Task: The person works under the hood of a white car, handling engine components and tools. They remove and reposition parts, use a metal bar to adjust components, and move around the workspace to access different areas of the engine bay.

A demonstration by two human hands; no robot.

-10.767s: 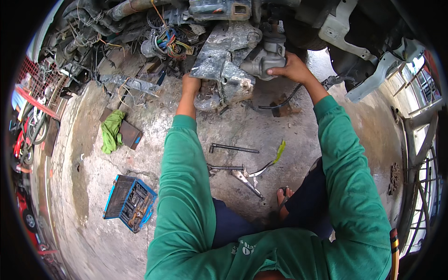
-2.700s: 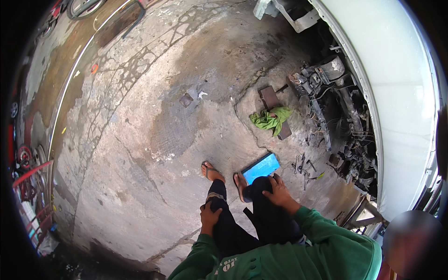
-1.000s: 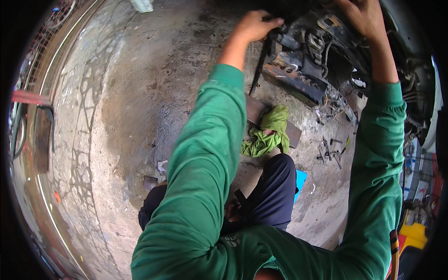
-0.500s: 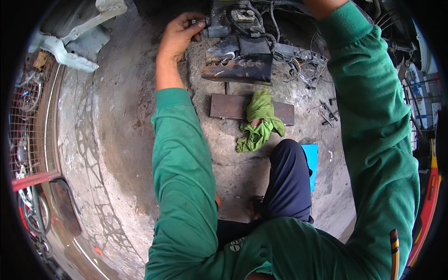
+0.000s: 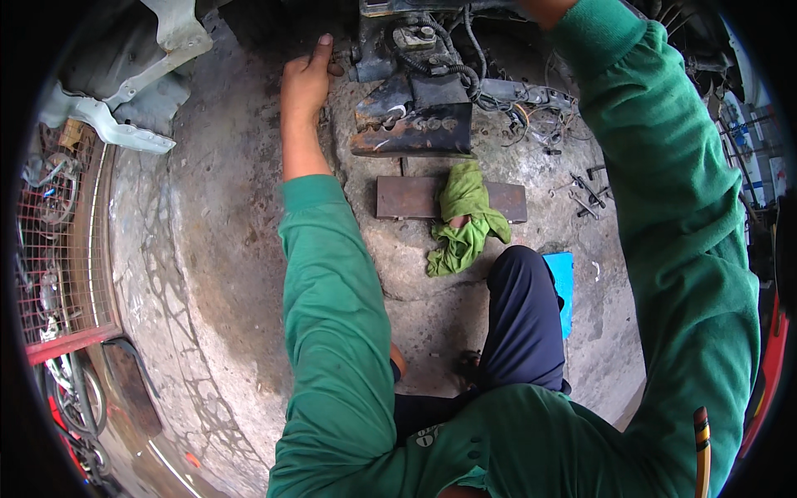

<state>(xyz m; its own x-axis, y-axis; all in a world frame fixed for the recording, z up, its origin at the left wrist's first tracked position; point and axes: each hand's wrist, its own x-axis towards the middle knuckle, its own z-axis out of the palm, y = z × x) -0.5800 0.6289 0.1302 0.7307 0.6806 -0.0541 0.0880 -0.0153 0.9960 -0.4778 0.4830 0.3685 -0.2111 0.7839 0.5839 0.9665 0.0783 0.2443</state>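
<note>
My left hand is raised beside the dark greasy vehicle part with hoses; its thumb points up and its other fingers are curled, what they hold hidden. My right wrist reaches past the top edge, its fingers out of sight. Below the hoses is a rusty dark bracket with holes. A green cloth is draped over a brown flat metal box on the concrete. Several loose tools lie to the right, and a blue case shows behind my right knee.
Pale bent body panels hang at upper left. A red mesh cage with bicycle parts stands along the left, a dark strip on the floor beside it. Cables and wires dangle at upper right; a red and yellow object is at the right rim.
The blue case was open earlier and is now closed. Since half a second ago, my left thumb has lifted from the dark part and my right arm has shifted slightly right.
</note>
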